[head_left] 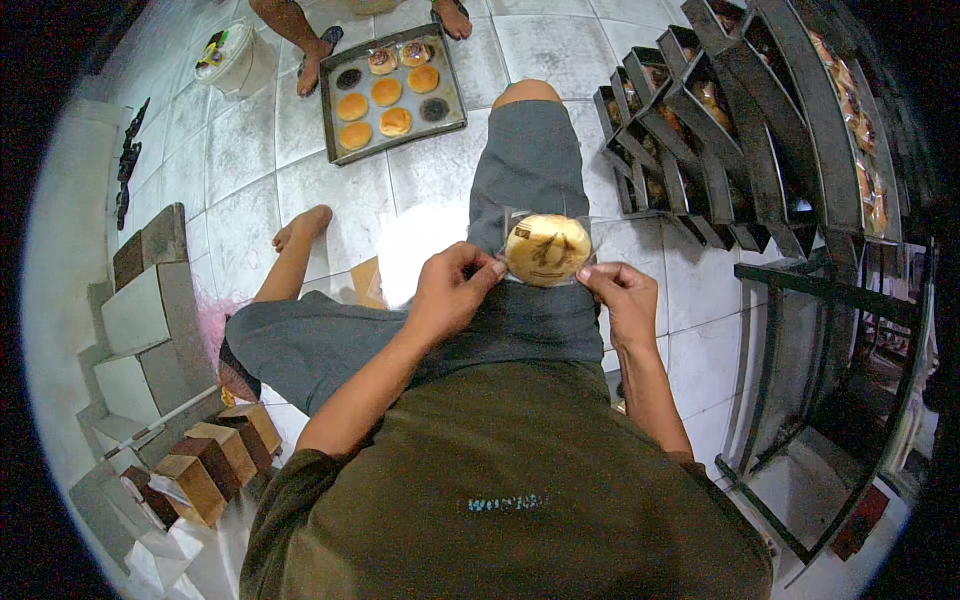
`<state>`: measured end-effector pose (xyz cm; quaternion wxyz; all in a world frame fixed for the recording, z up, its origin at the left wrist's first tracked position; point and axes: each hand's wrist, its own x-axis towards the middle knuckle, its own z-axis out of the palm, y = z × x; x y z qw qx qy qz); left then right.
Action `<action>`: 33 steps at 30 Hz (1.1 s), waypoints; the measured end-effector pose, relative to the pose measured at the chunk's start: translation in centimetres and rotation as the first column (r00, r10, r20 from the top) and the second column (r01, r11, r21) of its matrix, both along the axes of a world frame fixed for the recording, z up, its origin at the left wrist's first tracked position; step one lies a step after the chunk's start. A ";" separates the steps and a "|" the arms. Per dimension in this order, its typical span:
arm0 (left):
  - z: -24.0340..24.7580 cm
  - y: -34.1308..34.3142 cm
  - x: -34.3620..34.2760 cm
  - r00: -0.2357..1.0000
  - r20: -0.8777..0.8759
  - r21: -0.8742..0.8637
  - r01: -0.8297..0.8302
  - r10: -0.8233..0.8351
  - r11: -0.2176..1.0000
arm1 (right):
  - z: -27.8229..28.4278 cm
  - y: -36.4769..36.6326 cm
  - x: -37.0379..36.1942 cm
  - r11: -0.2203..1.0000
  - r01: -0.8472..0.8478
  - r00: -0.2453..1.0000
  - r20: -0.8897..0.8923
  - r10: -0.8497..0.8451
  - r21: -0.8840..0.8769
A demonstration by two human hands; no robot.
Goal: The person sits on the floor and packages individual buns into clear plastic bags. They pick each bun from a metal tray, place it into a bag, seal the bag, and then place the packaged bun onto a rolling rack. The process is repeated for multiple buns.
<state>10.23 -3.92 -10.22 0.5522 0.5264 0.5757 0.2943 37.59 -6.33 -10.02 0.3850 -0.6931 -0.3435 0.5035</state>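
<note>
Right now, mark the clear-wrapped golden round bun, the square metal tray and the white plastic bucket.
Clear-wrapped golden round bun (pixel 548 250), head view: middle of its face.
Square metal tray (pixel 400 139), head view: near wall.
White plastic bucket (pixel 243 76), head view: side wall.

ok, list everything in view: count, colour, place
Bagged bun: 1, pale gold, centre
Tray: 1, dark metal, floor, top
Buns: 7, golden, two dark-topped, on tray
Dark round patches: 2, black, on tray
Tub: 1, white, top left
Bread trays: several, dark grey, right
Frame: 1, black, lower right
Boxes: several, brown and pale, left
Floor tiles: many, white, around
Another person's feet: 2, dark footwear, top
Trousers: 1, grey, centre
Shirt: 1, dark green, bottom
Left hand: 1, bare, bun's left
Right hand: 1, bare, bun's right
</note>
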 end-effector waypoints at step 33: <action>3.5 -6.4 -9.4 0.816 -0.526 0.512 0.079 0.239 0.856 | 0.5 9.3 -17.5 0.153 -0.972 0.232 0.589 0.774 0.181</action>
